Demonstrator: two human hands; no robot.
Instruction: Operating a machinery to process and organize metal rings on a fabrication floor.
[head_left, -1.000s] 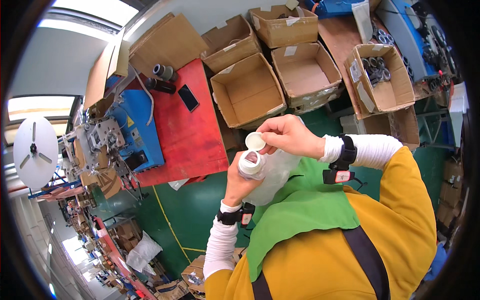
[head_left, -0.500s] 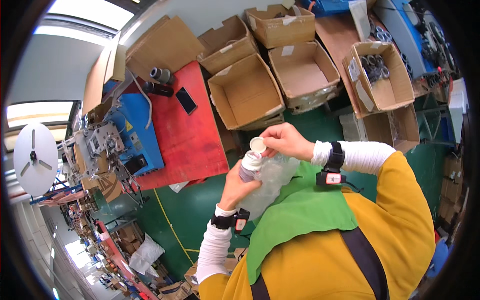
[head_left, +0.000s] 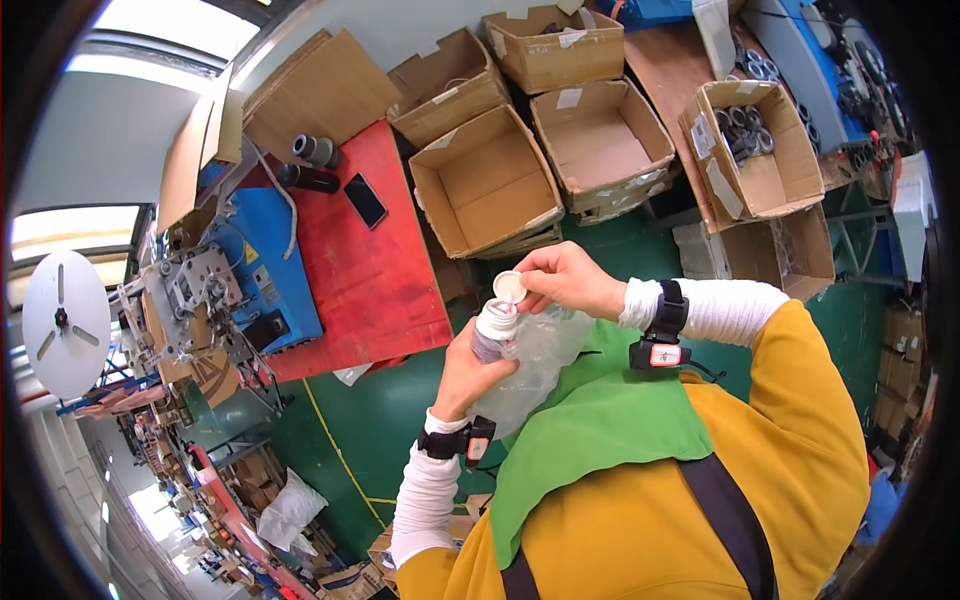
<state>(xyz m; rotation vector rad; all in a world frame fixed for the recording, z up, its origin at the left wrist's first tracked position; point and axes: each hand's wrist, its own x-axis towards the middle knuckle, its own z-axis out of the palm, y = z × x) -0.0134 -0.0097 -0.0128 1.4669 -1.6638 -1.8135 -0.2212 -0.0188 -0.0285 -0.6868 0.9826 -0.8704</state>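
Note:
My left hand (head_left: 464, 376) is wrapped round a small white bottle (head_left: 497, 322), which stands upright with its mouth uncovered. Just above that mouth, a round white cap (head_left: 510, 286) is pinched between the fingertips of my right hand (head_left: 572, 282). The cap is tilted, with its flat round face toward me; from here I cannot tell whether it touches the bottle's rim. A crumpled clear plastic bag (head_left: 540, 362) hangs behind and below my hands, against the green apron (head_left: 600, 410). My left fingers cover most of the bottle's lower part.
Left of my hands is a red tabletop (head_left: 370, 270) bearing a phone (head_left: 365, 201), a black flask (head_left: 308, 179) and a blue machine (head_left: 262, 265). Ahead stand open cardboard boxes (head_left: 485, 190). Farther right, another box (head_left: 755, 185) holds dark ring-shaped parts.
Both hands, with the bottle and cap, appear slightly farther left, as does the whole background. The grip on each is the same, and the cap stays just above the bottle's mouth.

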